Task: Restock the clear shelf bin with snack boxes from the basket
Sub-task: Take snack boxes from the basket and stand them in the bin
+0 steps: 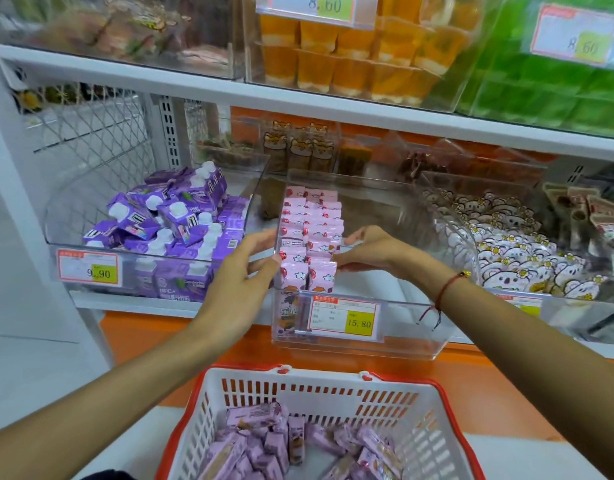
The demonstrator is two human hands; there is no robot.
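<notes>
Pink snack boxes (310, 237) (two rows) between left hand (243, 271); right hand (371, 249).

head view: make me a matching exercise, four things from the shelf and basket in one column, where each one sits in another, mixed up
Things
1. pink snack boxes
2. purple cartons
3. koala packs
4. purple snack boxes

Places
A. in the basket
B. clear bin left of the middle one
C. middle clear bin, between the two hands
D. clear bin right of the middle one

Pairs: 1-C, 2-B, 3-D, 4-A
</notes>
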